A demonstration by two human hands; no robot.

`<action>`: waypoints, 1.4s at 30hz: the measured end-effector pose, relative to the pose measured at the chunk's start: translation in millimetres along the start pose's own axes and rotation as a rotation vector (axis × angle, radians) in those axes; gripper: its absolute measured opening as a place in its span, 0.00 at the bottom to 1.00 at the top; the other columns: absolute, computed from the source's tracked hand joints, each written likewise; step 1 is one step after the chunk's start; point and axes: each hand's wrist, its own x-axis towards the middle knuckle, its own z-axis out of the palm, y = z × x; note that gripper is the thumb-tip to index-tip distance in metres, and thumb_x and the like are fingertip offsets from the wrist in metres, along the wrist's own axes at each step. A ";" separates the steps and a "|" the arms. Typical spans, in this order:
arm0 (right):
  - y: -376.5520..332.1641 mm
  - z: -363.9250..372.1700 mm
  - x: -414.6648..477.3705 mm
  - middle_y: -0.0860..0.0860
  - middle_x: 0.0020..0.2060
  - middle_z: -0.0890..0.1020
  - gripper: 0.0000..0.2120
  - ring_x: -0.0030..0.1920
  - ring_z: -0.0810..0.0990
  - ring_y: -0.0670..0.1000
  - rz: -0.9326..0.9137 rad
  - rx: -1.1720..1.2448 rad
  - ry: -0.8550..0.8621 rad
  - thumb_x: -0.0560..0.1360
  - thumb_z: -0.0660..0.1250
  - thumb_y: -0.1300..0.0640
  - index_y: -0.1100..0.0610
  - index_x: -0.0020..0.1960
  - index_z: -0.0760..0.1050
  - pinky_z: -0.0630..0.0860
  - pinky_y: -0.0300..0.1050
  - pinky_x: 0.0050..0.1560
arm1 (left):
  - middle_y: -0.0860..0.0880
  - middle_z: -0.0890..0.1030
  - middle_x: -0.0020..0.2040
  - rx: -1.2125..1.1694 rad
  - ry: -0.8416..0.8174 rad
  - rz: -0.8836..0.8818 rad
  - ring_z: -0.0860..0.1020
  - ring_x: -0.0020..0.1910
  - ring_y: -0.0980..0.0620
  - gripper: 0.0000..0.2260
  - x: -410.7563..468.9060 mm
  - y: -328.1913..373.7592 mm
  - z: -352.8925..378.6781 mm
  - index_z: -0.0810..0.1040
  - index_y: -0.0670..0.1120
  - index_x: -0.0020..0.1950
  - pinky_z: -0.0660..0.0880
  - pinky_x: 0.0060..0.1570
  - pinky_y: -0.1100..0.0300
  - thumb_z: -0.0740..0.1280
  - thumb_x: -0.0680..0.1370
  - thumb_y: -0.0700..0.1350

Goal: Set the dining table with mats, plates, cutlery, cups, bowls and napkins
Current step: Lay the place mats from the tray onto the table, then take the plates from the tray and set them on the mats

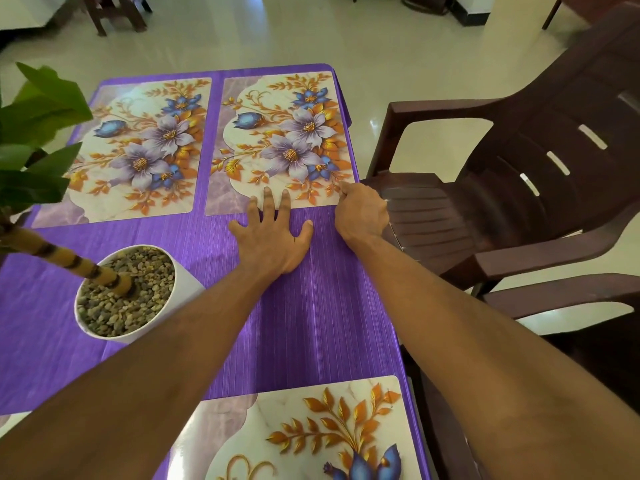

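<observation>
Currently: mat-laying step. Left hand (pixel 273 233) flat, fingers spread, on purple tablecloth (pixel 311 306), fingertips touching near edge of far right floral placemat (pixel 280 143). Right hand (pixel 360 213) clenched, pinching that mat's near right corner (table edge side). Second mat (pixel 138 147) lies beside it; third mat (pixel 304 434) nearest camera. Next move likely: square mat to table edge, release. No plates, cutlery or cups in view. Potted plant (pixel 121 292) left.
</observation>
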 end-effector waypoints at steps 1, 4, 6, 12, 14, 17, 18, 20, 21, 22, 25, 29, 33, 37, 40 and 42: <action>-0.1 0.1 0.2 0.55 0.58 0.82 0.17 0.55 0.83 0.55 -0.003 -0.002 -0.003 0.83 0.61 0.47 0.54 0.66 0.76 0.81 0.50 0.51 | 0.48 0.47 0.82 0.003 0.001 -0.002 0.50 0.79 0.41 0.35 -0.2 0.1 0.0 0.45 0.54 0.81 0.59 0.67 0.31 0.42 0.78 0.70; 1.2 1.3 1.6 0.55 0.58 0.82 0.18 0.55 0.83 0.55 -0.008 -0.010 -0.012 0.83 0.61 0.47 0.54 0.67 0.76 0.81 0.50 0.50 | 0.48 0.47 0.82 0.003 0.000 -0.007 0.50 0.80 0.42 0.35 -0.3 0.8 -0.5 0.45 0.54 0.81 0.59 0.66 0.32 0.42 0.78 0.70; 2.2 1.8 2.1 0.55 0.59 0.81 0.18 0.56 0.83 0.55 -0.011 -0.006 -0.016 0.83 0.61 0.46 0.54 0.68 0.75 0.81 0.50 0.51 | 0.48 0.47 0.82 0.004 -0.004 -0.010 0.50 0.80 0.42 0.35 0.2 1.2 -0.9 0.45 0.54 0.81 0.59 0.66 0.32 0.42 0.78 0.70; 7.5 -0.3 -2.7 0.56 0.57 0.81 0.18 0.55 0.82 0.56 -0.077 0.044 -0.008 0.84 0.59 0.47 0.52 0.70 0.73 0.80 0.51 0.52 | 0.48 0.44 0.82 -0.025 -0.003 -0.017 0.48 0.80 0.42 0.35 -2.8 2.2 -0.4 0.43 0.54 0.81 0.57 0.68 0.31 0.44 0.78 0.69; 10.3 -2.1 -6.1 0.56 0.59 0.80 0.17 0.57 0.81 0.56 -0.079 0.085 -0.029 0.84 0.58 0.48 0.51 0.71 0.73 0.79 0.51 0.54 | 0.48 0.41 0.82 -0.056 -0.023 -0.026 0.45 0.80 0.43 0.35 -3.7 2.0 -1.6 0.41 0.54 0.81 0.55 0.70 0.31 0.45 0.79 0.69; 13.4 -8.6 -21.2 0.55 0.65 0.76 0.17 0.63 0.78 0.55 -0.077 0.211 -0.035 0.83 0.61 0.52 0.54 0.71 0.74 0.76 0.48 0.61 | 0.47 0.39 0.82 -0.135 -0.052 -0.020 0.40 0.80 0.44 0.35 -11.2 1.8 -2.7 0.40 0.52 0.81 0.47 0.74 0.33 0.47 0.80 0.68; 15.4 -10.7 -28.6 0.54 0.66 0.75 0.17 0.64 0.77 0.54 -0.085 0.250 -0.025 0.83 0.63 0.54 0.55 0.71 0.75 0.76 0.48 0.62 | 0.47 0.41 0.82 -0.162 -0.054 -0.002 0.41 0.80 0.44 0.35 -16.9 2.0 -2.5 0.42 0.51 0.81 0.46 0.75 0.34 0.48 0.81 0.67; 20.4 -14.1 -47.5 0.54 0.66 0.77 0.16 0.64 0.76 0.53 -0.149 0.246 -0.032 0.82 0.65 0.57 0.58 0.68 0.77 0.76 0.48 0.64 | 0.45 0.46 0.82 -0.206 -0.042 0.041 0.44 0.80 0.43 0.33 -35.3 0.0 -2.5 0.50 0.49 0.81 0.47 0.76 0.38 0.51 0.81 0.64; 22.9 -15.2 -57.7 0.54 0.65 0.78 0.15 0.64 0.76 0.53 -0.200 0.205 -0.048 0.81 0.65 0.58 0.58 0.66 0.78 0.76 0.50 0.64 | 0.44 0.49 0.82 -0.207 -0.030 0.066 0.47 0.80 0.43 0.32 -46.4 -1.7 -3.1 0.53 0.49 0.81 0.49 0.77 0.39 0.52 0.82 0.63; 25.3 -16.5 -68.3 0.54 0.64 0.78 0.14 0.64 0.75 0.54 -0.254 0.152 -0.067 0.81 0.65 0.58 0.58 0.65 0.80 0.76 0.51 0.64 | 0.44 0.53 0.81 -0.196 -0.021 0.091 0.50 0.80 0.42 0.31 -58.5 -3.8 -4.1 0.56 0.49 0.80 0.51 0.76 0.40 0.54 0.81 0.63; 30.2 -23.5 -101.6 0.54 0.68 0.76 0.15 0.66 0.72 0.56 -0.350 0.023 -0.128 0.82 0.64 0.55 0.57 0.67 0.78 0.72 0.52 0.67 | 0.45 0.61 0.79 -0.165 -0.048 0.153 0.59 0.78 0.41 0.28 -92.5 -13.6 -12.2 0.63 0.50 0.78 0.61 0.73 0.41 0.59 0.80 0.60; 26.7 -37.8 -138.9 0.53 0.71 0.74 0.17 0.69 0.72 0.58 -0.342 -0.087 -0.243 0.80 0.64 0.54 0.55 0.68 0.77 0.69 0.52 0.69 | 0.48 0.77 0.66 -0.207 -0.113 0.229 0.75 0.64 0.42 0.19 -132.8 -31.5 -35.7 0.77 0.51 0.66 0.75 0.60 0.46 0.64 0.78 0.56; 5.9 -47.3 -184.8 0.53 0.64 0.80 0.14 0.63 0.77 0.58 -0.270 -0.043 -0.305 0.78 0.67 0.53 0.52 0.62 0.82 0.74 0.53 0.63 | 0.50 0.84 0.52 -0.328 -0.049 0.180 0.81 0.54 0.43 0.12 -184.4 -61.1 -53.1 0.82 0.53 0.58 0.76 0.50 0.52 0.65 0.78 0.54; -37.1 -38.3 -255.5 0.52 0.53 0.85 0.10 0.54 0.83 0.56 -0.199 0.095 -0.230 0.77 0.68 0.54 0.53 0.56 0.84 0.77 0.53 0.58 | 0.51 0.85 0.49 -0.462 -0.030 0.164 0.82 0.52 0.46 0.10 -240.4 -123.2 -65.3 0.83 0.53 0.54 0.78 0.49 0.52 0.66 0.77 0.53; -89.5 -17.9 -321.1 0.51 0.50 0.87 0.09 0.52 0.83 0.53 -0.191 0.105 -0.241 0.78 0.68 0.56 0.53 0.54 0.85 0.77 0.47 0.55 | 0.54 0.85 0.45 -0.532 -0.026 0.169 0.83 0.48 0.50 0.13 -290.7 -204.2 -70.4 0.84 0.53 0.51 0.78 0.48 0.54 0.63 0.75 0.56; -137.1 4.5 -369.2 0.51 0.50 0.87 0.09 0.49 0.84 0.52 -0.199 0.115 -0.244 0.78 0.68 0.56 0.52 0.55 0.85 0.76 0.46 0.53 | 0.55 0.85 0.43 -0.567 -0.025 0.155 0.83 0.45 0.53 0.15 -322.3 -274.9 -71.7 0.84 0.53 0.49 0.78 0.46 0.55 0.61 0.73 0.56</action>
